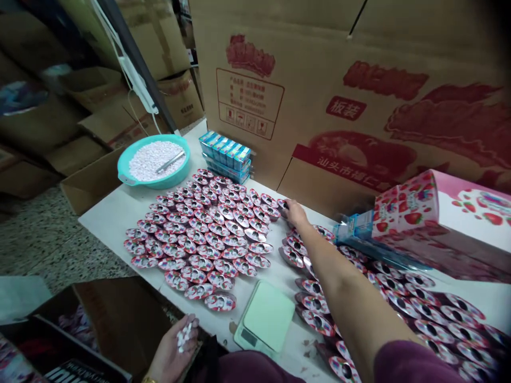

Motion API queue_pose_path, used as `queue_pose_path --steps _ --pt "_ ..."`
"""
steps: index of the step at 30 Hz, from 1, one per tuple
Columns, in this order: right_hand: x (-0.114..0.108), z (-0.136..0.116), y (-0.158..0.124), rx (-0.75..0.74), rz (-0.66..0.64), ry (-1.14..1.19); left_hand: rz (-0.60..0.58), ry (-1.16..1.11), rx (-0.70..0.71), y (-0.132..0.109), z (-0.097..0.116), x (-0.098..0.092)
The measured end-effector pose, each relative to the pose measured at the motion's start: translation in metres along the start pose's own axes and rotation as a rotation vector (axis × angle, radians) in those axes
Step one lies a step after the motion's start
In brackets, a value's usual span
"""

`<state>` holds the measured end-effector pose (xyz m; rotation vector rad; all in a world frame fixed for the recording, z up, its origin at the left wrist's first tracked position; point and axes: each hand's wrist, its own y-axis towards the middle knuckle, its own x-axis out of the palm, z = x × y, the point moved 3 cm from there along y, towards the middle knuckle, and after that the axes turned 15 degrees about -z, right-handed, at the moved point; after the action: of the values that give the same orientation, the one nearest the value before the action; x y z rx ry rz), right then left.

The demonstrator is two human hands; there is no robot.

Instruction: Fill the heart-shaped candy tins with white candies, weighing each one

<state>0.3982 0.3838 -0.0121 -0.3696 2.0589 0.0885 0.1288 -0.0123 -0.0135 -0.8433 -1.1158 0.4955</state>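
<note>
My left hand (170,354) is cupped palm up near the table's front edge, with several small white tablets (184,336) lying in it. Stretched out toward the back, my right hand (296,214) has its fingers closed on a small oval-topped packet (282,204). That packet stands between two groups of similar ones with red and white printed tops. In the left group of packets (209,238) many openings look pale. Dark round openings show in the right group of packets (433,330), partly hidden by my right forearm.
A turquoise basin (154,183) of white tablets, with a metal utensil (171,161) in it, stands back left. Stacked blue boxes (226,151) are beside it. A pale green scale (268,314) lies in front. A strawberry-printed box (407,207) sits right; large cardboard (303,106) walls the back.
</note>
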Motion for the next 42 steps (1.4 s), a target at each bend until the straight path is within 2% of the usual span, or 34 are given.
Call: queue_pose_path --steps 3,6,10,14,17,21,24,28,31,34,36,39,42 --pt "-0.004 0.003 -0.027 -0.073 -0.013 -0.06 -0.027 0.058 -0.025 0.001 -0.001 0.004" --pt "-0.01 -0.001 -0.084 -0.099 -0.034 -0.14 -0.079 0.098 -0.029 0.001 0.001 0.01" --pt "0.01 -0.02 -0.155 -0.074 -0.205 -0.428 -0.128 0.118 -0.051 0.001 0.0 0.022" --pt "0.027 -0.032 -0.182 0.082 -0.225 -0.557 -0.243 0.12 -0.1 -0.006 -0.009 0.04" --pt "0.027 -0.038 -0.189 0.097 -0.253 -0.56 -0.275 0.118 -0.139 -0.014 -0.017 0.049" --pt "0.014 -0.051 -0.213 0.064 -0.24 -0.545 -0.291 0.152 -0.172 -0.021 -0.03 0.055" --pt "0.009 -0.072 -0.251 -0.04 -0.206 -0.533 -0.338 0.177 -0.208 -0.022 -0.04 0.059" --pt "0.028 -0.097 -0.305 -0.199 -0.278 -0.501 -0.372 0.208 -0.263 -0.021 -0.052 0.063" --pt "0.044 -0.107 -0.331 -0.197 -0.314 -0.448 -0.406 0.232 -0.274 -0.022 -0.06 0.066" --pt "0.05 -0.125 -0.344 -0.207 -0.256 -0.302 -0.456 0.241 -0.287 -0.023 -0.068 0.064" --pt "0.056 -0.146 -0.351 -0.292 -0.247 -0.187 -0.452 0.23 -0.309 -0.023 -0.073 0.057" --pt "0.074 -0.18 -0.357 -0.432 -0.35 -0.164 -0.397 0.19 -0.328 -0.025 -0.078 0.038" --pt "0.097 -0.199 -0.362 -0.528 -0.496 -0.231 -0.338 0.172 -0.31 -0.03 -0.078 0.015"
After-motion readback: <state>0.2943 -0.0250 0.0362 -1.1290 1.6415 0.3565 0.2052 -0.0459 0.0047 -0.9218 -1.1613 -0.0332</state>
